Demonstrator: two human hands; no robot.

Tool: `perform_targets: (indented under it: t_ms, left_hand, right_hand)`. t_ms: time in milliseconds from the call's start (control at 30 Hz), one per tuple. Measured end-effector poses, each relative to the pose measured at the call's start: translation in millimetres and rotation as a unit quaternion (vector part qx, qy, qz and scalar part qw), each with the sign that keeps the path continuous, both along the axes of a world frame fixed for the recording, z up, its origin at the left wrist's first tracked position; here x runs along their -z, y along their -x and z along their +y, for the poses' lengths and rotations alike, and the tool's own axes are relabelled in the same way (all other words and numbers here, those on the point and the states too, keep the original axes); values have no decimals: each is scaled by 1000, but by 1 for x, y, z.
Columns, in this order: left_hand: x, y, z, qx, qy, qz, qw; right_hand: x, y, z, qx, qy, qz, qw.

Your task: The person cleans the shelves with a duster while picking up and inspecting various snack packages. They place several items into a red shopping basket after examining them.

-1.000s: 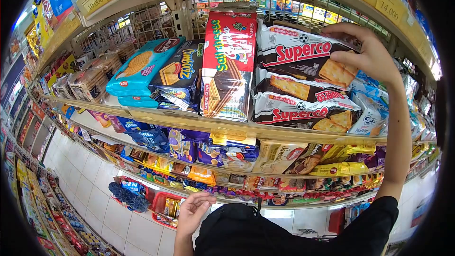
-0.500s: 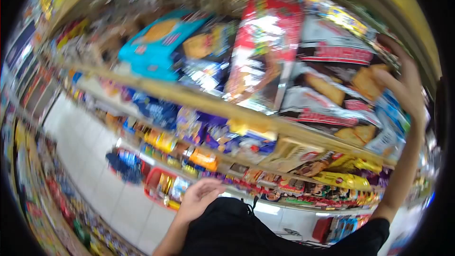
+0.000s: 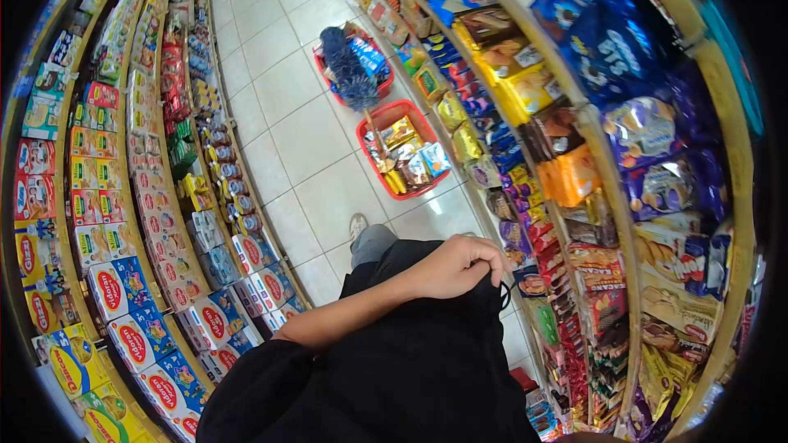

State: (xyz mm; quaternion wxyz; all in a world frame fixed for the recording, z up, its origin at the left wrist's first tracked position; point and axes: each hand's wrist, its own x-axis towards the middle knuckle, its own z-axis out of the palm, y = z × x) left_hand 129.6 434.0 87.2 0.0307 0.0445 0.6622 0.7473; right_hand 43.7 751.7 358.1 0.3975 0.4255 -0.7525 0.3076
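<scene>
My left hand point(image 3: 464, 266) is in front of my black top point(image 3: 386, 361), its fingers curled near a black drawstring. Whatever those fingers hold, if anything, is too small to make out. My right hand is out of view. Beyond my left hand, a red basket point(image 3: 382, 178) with yellow, brown and blue packs in it stands on the tiled floor. Another red basket point(image 3: 387, 86) is just behind, with a blue pack and a dark blue fluffy duster point(image 3: 355, 82) over it.
Shelves point(image 3: 584, 107) of snack packs curve along the right side. On the left, shelves point(image 3: 123, 189) hold boxed goods. White floor tiles point(image 3: 304, 127) run between them, and a shoe point(image 3: 358, 226) shows ahead of my top.
The view has swung down and left towards the aisle. My right hand, earlier raised at the upper shelf packs, has left view. My left hand now lies across my front, fingers curled.
</scene>
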Motion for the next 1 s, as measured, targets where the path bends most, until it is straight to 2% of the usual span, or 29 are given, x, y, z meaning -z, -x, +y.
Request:
perform_targets:
  t_ms: [100,133,233,267,300,333,367,400,433,467,500,533,567,600,667,767,800,833,867,900,933,967,1000]
  left_hand:
    - [13,-38,-60,-23,-9,-16,1000]
    - [17,-52,-84,-46,1,-22,999]
    - [35,-97,-159,-118,40,-56,991]
    - [43,-114,-187,-146,63,-81,984]
    - [57,-132,-214,-182,79,-136,971]
    - [74,-150,-240,-215,97,-190,953]
    - [86,-168,-267,-251,110,-229,934]
    - [95,-187,-290,-283,123,-268,913]
    - [101,-206,-308,-321,119,-266,901]
    - [107,-221,-327,-359,114,-258,890]
    - [109,-233,-343,-366,111,-281,880]
    - [114,-244,-358,-375,109,-299,871]
    - [125,-255,-371,-393,44,-309,865]
    - [123,-254,-381,-399,25,-345,849]
    - [167,-264,-401,-406,-1,-394,825]
    - [237,-268,-410,-402,19,-445,800]
    - [275,-282,-408,-393,74,-395,827]
    - [312,-297,-408,-362,33,-433,825]
    - [299,-269,-402,-346,46,-451,822]
    - [317,-270,-401,-289,75,-473,829]
    - [327,-262,-396,-283,93,-505,810]
    - [334,-255,-396,-265,117,-479,829]
    - [334,-236,-401,-221,156,-509,817]
  right_hand:
    - [75,3,52,-62,30,-294,953]
    - [91,-4,-32,-113,31,-373,920]
    - [193,5,-174,143,-48,-445,883]
    - [241,10,-203,86,14,-541,836]
    - [282,10,-232,93,-65,-544,831]
    - [320,3,-257,94,-117,-574,805]
    - [376,-3,-264,45,-111,-613,781]
    - [418,-15,-269,26,-154,-612,775]
    - [433,-35,-281,5,-193,-623,758]
    - [460,-52,-284,-3,-196,-672,714]
    - [494,-70,-280,-29,-165,-696,698]
    - [489,-88,-297,-20,-156,-718,678]
    - [510,-101,-303,-11,-121,-757,642]
    - [519,-110,-317,7,-112,-788,605]
    - [534,-115,-355,46,-116,-820,558]
    - [607,-106,-410,72,-185,-771,605]
    - [626,-103,-430,76,-206,-760,611]
    - [650,-88,-462,78,-223,-742,627]
    - [677,-76,-489,82,-244,-727,637]
    - [716,-68,-513,102,-224,-706,664]
    - [760,-57,-538,123,-209,-686,686]
    - [776,-39,-567,145,-233,-670,690]
    - [811,-26,-588,187,-213,-652,703]
